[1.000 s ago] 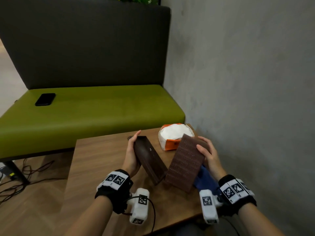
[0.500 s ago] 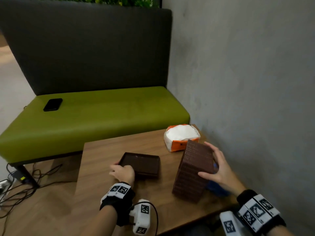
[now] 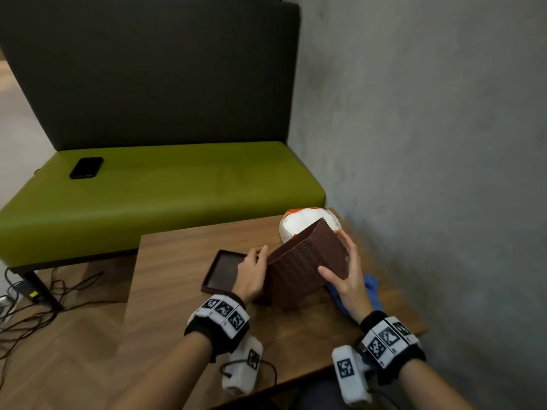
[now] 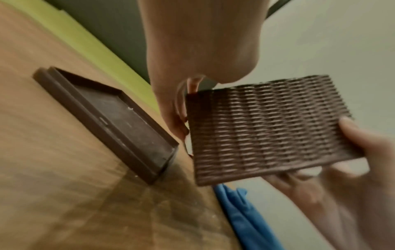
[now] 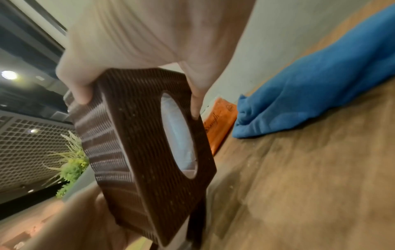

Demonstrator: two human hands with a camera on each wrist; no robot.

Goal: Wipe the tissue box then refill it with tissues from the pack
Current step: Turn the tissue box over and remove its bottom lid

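Observation:
The brown woven tissue box cover [image 3: 305, 267] is tilted off the wooden table [image 3: 177, 306], held between both hands. My left hand [image 3: 260, 261] grips its left edge, fingers curled at the rim [image 4: 181, 121]. My right hand [image 3: 337, 255] clasps the right end, thumb on the near face, fingers over the top with the oval opening [image 5: 179, 135]. The box's dark base tray [image 3: 225, 270] lies flat to the left. An orange-and-white tissue pack [image 3: 296, 226] sits behind the box. A blue cloth [image 3: 370, 291] lies under my right wrist.
A grey wall [image 3: 429, 173] runs close along the table's right edge. A green bench [image 3: 162, 196] with a black phone [image 3: 86, 167] stands behind the table. Cables [image 3: 29, 306] lie on the floor at the left.
My left hand laid the base tray flat on the table, let go and moved right to the box cover. Both hands now hold the cover, raised and tilted more.

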